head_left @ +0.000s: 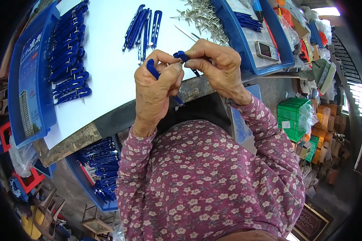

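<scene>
My left hand (153, 90) is closed round a narrow blue strap (152, 69), whose rounded end sticks up between the fingers and whose other end shows below the palm. My right hand (220, 66) pinches a looped blue piece (181, 55) against the left fingertips; it looks like part of the same strap. Whatever small part lies between the fingertips is mostly hidden. Beyond my hands lies a loose bunch of blue straps with holes (138, 30). Up and to the right is a heap of silvery metal pins with flat heads (205, 18), with a pointed metal tool (185, 32) beside it.
Stacked blue straps with metal fittings (68, 60) line the table's left, next to a blue tray (48, 116). Another blue tray (239, 38) at right holds straps and a phone (266, 51). Below the table edge stands a bin of straps (104, 168). Green crates (293, 116) stand farther right.
</scene>
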Available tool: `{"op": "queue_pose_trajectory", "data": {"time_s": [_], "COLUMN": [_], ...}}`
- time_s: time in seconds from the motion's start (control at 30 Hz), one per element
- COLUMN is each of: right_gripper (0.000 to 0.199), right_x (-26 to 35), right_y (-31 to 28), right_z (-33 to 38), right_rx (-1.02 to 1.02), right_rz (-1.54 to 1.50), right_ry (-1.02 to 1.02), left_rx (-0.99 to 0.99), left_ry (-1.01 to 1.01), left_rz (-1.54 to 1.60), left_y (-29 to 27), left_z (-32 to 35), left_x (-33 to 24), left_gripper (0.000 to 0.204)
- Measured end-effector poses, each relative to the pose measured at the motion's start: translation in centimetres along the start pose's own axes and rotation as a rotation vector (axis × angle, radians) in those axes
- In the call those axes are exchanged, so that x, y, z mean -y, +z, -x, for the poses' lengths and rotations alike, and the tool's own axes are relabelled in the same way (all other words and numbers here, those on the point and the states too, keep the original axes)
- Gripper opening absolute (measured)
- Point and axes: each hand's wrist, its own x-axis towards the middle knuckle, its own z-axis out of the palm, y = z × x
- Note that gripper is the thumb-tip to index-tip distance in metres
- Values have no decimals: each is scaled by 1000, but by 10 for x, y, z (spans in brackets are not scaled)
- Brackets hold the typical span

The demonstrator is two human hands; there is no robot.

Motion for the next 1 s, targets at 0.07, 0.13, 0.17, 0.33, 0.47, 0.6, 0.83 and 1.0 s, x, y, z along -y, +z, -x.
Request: {"op": "queue_pose_trajectory", "data": {"time_s": [0.07,0.13,0.17,0.33,0.47,0.6,0.83,1.0], "right_gripper": [9,9,9,9,14,15,14,14], "right_x": [4,9,12,11,18,15,5,0], "right_y": [-1,-2,-2,-4,-6,2,2,8], "right_z": [-2,-3,-4,-6,-7,-4,-2,-3], "right_rx": [-5,-9,-9,-18,-3,-135,-135,-181], "right_rz": [-26,-55,-85,-154,-410,-184,-183,-129], "right_ry": [14,29,70,111,442,309,187,124], "left_rx": [-61,-69,-82,-125,-139,-130,-118,-129], "left_ry": [110,161,209,373,496,455,197,228], "left_rz": [-91,-192,-291,-568,-743,-741,-403,-446], "left_y": [3,3,2,5,8,10,9,8], "left_z": [-1,-2,-2,-5,-9,-12,-13,-14], "left_x": [0,0,-1,1,2,-1,-4,-2], "left_gripper": [5,4,4,4,4,5,6,7]}}
